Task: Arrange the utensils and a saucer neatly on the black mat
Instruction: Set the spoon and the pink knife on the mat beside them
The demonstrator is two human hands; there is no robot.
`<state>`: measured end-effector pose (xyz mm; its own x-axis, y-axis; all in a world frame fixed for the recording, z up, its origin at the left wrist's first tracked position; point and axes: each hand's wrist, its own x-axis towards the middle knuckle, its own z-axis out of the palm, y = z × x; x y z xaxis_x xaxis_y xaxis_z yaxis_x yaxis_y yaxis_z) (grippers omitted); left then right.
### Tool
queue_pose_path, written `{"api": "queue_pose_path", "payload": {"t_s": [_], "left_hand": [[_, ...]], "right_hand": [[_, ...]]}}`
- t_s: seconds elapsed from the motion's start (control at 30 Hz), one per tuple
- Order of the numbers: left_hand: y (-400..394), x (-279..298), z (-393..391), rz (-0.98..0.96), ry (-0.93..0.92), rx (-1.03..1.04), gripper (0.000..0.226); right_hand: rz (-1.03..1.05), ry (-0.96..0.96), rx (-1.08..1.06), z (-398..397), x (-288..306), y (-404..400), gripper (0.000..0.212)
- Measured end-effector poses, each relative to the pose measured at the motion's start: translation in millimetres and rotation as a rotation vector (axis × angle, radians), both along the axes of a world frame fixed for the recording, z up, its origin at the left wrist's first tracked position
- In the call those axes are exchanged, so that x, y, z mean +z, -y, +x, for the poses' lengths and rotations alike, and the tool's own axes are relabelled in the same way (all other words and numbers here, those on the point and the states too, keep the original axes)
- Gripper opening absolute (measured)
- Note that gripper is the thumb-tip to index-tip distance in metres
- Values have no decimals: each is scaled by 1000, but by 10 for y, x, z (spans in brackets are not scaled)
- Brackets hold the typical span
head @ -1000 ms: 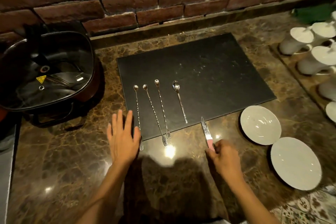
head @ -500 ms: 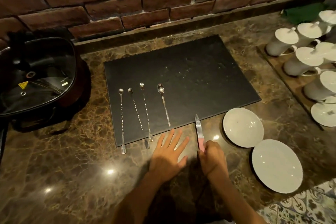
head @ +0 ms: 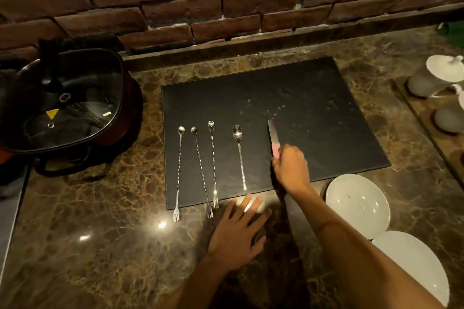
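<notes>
- The black mat [head: 313, 120] is a flat rectangle with a matte, slate-like face and faint pale scuffs near its middle; it lies on a glossy brown marble counter [head: 100, 246] veined in lighter tan.
- The right hand [head: 291, 169] is clenched around the pink handle of a small knife [head: 272, 137], whose short, pointed steel blade lies on the mat and points away from the person.
- The left hand [head: 236, 236] lies flat and open on the counter just in front of the mat's near edge, fingers spread, holding nothing.
- Left of the knife lies a polished teaspoon [head: 239, 155] with an oval bowl and a slim straight stem, wholly on the mat.
- Further left lie three long bar spoons [head: 198, 168] with twisted metal stems, small round bowls at the far end and little forks at the near end; the forked ends reach to or past the mat's near edge.
- Two round white saucers [head: 359, 204], smooth and glazed, sit on the counter off the mat's near right corner, one overlapping the other.
- A rounded-square pot [head: 62, 103] with a dark glass lid stands left of the mat.
- A rough red brick wall [head: 226, 2] runs behind the counter.
</notes>
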<state>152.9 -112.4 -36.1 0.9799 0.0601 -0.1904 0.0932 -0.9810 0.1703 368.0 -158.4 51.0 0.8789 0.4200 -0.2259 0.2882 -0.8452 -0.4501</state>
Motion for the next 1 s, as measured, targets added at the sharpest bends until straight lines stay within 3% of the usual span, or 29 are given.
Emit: {"api": "queue_pose_path", "payload": {"t_s": [0.47, 0.6, 0.73, 0.87, 1.0], "left_hand": [[19, 15, -8, -24, 42, 5, 63], [101, 136, 30, -36, 12, 75, 64], [453, 301, 154, -21, 76, 270, 53], [1183, 424, 397, -351, 265, 533, 35], [1976, 578, 715, -801, 85, 809, 23]], "right_hand": [[16, -22, -25, 178, 23, 49, 28], [151, -10, -125, 301, 195, 682, 17], [212, 18, -216, 414, 346, 1721, 16], [177, -60, -296, 453, 389, 2754, 15], [186, -183, -288, 397, 252, 3481, 18]]}}
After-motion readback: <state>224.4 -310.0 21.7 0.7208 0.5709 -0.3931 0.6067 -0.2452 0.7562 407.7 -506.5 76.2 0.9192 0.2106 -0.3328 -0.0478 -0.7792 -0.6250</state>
